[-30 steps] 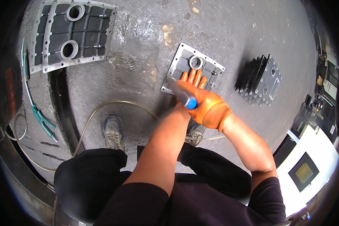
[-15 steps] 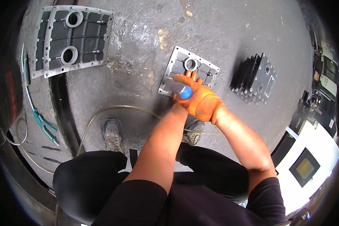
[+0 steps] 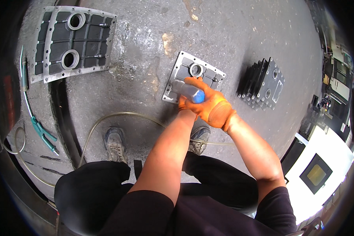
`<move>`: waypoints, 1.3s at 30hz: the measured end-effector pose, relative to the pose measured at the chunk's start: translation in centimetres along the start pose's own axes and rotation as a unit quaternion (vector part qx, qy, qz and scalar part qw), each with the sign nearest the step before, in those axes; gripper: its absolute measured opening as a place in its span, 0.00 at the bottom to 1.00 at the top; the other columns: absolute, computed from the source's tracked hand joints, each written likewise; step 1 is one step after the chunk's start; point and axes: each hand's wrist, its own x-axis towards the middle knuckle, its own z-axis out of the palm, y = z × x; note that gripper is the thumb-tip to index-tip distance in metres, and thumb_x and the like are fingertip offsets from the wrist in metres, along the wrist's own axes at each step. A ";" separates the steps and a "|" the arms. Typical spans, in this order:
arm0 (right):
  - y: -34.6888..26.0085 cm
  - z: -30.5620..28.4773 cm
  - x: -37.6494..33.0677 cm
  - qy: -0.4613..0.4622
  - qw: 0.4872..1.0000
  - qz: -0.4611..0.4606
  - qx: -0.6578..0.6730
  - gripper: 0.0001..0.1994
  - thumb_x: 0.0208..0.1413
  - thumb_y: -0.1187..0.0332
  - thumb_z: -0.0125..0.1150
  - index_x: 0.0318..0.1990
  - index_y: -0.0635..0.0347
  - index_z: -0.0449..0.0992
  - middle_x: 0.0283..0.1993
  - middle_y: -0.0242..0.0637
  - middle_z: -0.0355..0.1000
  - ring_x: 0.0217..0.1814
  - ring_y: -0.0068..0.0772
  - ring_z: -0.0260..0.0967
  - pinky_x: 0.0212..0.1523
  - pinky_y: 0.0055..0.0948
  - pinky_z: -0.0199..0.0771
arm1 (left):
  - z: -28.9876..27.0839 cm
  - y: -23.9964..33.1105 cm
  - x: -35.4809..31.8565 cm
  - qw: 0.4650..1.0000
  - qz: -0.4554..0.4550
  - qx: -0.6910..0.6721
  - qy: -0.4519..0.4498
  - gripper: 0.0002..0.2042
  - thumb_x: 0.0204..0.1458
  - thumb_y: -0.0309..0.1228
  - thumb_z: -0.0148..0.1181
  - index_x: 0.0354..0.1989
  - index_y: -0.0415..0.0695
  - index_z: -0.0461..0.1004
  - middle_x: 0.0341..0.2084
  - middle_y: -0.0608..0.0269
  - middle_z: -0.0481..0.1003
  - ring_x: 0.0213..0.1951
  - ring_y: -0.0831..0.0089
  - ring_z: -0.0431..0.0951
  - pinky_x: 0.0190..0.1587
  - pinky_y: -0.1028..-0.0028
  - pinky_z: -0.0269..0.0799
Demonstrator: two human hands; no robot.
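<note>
Grey concrete floor (image 3: 232, 35) w/ small grey ribbed metal cover plate (image 3: 192, 76) lying flat. Both orange-gloved hands, left hand (image 3: 185, 103) & right hand (image 3: 210, 106), are clenched round a grey cylindrical tool w/ blue end (image 3: 189, 91) over the plate.

Orange glove (image 3: 210, 108), grey ribbed plate (image 3: 192, 76), blue-tipped tool (image 3: 190, 92), teal hose (image 3: 41, 131)

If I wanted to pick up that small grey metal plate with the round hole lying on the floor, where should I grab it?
Probably by the flat rim of the small grey ribbed metal plate, at its far right edge, coming from above. It lies flat on the grey concrete floor, and that side is free. Both orange-gloved hands, left hand and right hand, crowd the near edge around a grey cylindrical tool with a blue end.
</note>
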 end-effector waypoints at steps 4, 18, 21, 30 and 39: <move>-1.1 -0.2 0.0 -0.071 0.980 -0.106 -0.150 0.37 0.58 0.74 0.71 0.76 0.45 0.67 0.51 0.48 0.82 0.48 0.50 0.83 0.48 0.43 0.82 | 0.1 0.3 -0.2 0.882 0.216 0.402 -0.122 0.39 0.73 0.66 0.37 0.83 0.55 0.49 0.84 0.56 0.50 0.84 0.43 0.49 0.83 0.39 0.46; -2.6 -3.0 3.1 -0.173 0.837 -0.253 -0.453 0.39 0.58 0.66 0.69 0.79 0.39 0.64 0.56 0.57 0.81 0.62 0.64 0.80 0.61 0.55 0.79 | 13.3 0.2 -3.7 0.964 0.065 -0.106 0.237 0.42 0.70 0.69 0.43 0.83 0.55 0.51 0.80 0.56 0.60 0.82 0.55 0.56 0.83 0.46 0.49; -6.4 -3.9 4.3 -0.213 0.939 -0.094 -0.254 0.41 0.51 0.66 0.74 0.76 0.39 0.70 0.60 0.55 0.80 0.64 0.61 0.79 0.64 0.48 0.80 | 10.4 0.4 -3.2 0.975 0.075 -0.054 0.203 0.40 0.70 0.67 0.44 0.82 0.55 0.54 0.78 0.57 0.62 0.81 0.56 0.57 0.83 0.47 0.49; -1.3 -0.1 2.3 -0.015 1.000 0.019 -0.010 0.38 0.54 0.67 0.76 0.75 0.51 0.72 0.59 0.43 0.82 0.60 0.34 0.80 0.65 0.33 0.79 | 5.0 0.5 -1.0 0.964 0.048 0.212 0.154 0.35 0.70 0.63 0.47 0.78 0.55 0.62 0.74 0.60 0.69 0.79 0.61 0.61 0.81 0.49 0.50; -0.7 -0.7 1.5 -0.023 0.996 -0.015 0.086 0.33 0.59 0.66 0.75 0.73 0.44 0.74 0.55 0.40 0.82 0.54 0.31 0.80 0.59 0.32 0.81 | 2.0 1.6 -1.3 0.609 0.046 0.782 0.123 0.31 0.70 0.59 0.50 0.74 0.55 0.70 0.69 0.63 0.75 0.77 0.66 0.64 0.80 0.52 0.51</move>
